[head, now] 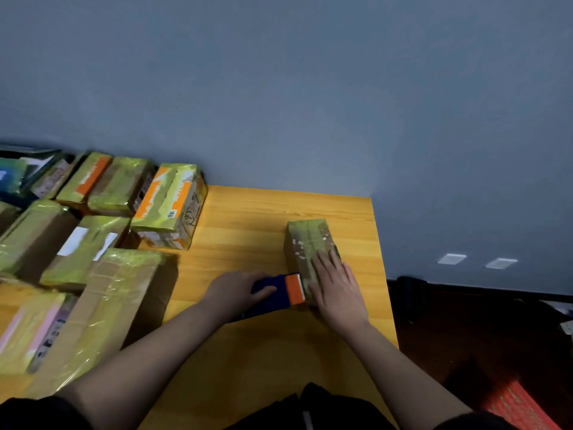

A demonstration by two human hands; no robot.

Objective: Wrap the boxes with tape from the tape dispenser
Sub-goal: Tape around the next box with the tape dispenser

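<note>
Near the table's [248, 218] right edge, right hand [338, 290] presses flat-fingered on the box [305, 240], steadying it; left hand [235, 291] grips the tape dispenser [279, 294] against its side.

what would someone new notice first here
The two hands at the middle: the left hand grips a blue and orange tape dispenser against a small box, which the right hand presses flat. A heap of taped boxes fills the table's left side.

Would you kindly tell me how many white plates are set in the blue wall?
2, side by side low on the wall, right of the table: the left plate and the right plate. None appears hidden.
</note>
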